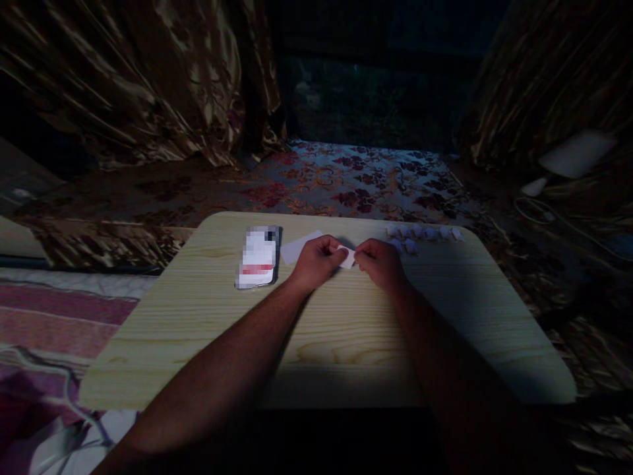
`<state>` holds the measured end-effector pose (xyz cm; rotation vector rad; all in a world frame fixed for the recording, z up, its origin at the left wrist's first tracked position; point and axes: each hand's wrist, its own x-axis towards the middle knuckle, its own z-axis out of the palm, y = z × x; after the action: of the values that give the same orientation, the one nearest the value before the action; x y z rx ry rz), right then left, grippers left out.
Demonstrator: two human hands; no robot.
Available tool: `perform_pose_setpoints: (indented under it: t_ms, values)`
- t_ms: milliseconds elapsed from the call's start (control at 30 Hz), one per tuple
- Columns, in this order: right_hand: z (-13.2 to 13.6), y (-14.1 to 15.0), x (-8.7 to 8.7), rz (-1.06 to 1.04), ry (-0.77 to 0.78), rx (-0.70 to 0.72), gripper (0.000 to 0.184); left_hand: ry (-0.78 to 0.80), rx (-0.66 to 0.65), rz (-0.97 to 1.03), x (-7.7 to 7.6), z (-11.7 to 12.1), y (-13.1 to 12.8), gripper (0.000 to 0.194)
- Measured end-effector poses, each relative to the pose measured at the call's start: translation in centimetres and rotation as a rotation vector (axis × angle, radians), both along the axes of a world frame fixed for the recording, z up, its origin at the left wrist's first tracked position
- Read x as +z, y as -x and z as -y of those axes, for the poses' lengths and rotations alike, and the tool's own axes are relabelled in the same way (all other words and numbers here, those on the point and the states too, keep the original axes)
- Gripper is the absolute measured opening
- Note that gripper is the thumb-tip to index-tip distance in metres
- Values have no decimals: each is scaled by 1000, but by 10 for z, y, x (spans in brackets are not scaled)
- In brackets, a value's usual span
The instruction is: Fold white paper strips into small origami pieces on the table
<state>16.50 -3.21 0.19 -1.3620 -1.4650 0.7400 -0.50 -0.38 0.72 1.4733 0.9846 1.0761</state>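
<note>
A small white piece of paper (347,258) is held above the middle of the table. My left hand (319,260) pinches it, with the thumb lying on its face. At the paper's right edge, my right hand (380,262) has its fingertips closed on or against the corner. Partly behind my left hand lies a larger pale sheet of paper (299,249). Beyond my right hand, several small pale folded-looking pieces (419,232) sit in a row near the far edge, with a few in front. Their exact shape is too dim to make out.
A phone (257,257), partly blurred out, lies on the left of the wooden table (346,343). Behind the table is a floral-covered ledge (366,178) between curtains (198,79). A white lamp (576,155) stands at the right. A cable (69,382) hangs over striped bedding at lower left.
</note>
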Motion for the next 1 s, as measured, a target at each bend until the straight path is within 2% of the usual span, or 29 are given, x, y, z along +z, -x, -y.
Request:
perform_pose_setpoints:
  t_ms: [333,1000]
  values:
    - [1,-1,1,16,-19,-21,8,11,-15,37,1,1,-1,25]
    - [-2,-2,-6,93,-68,-13,9,5,-44,-50,-1,4,-1,27]
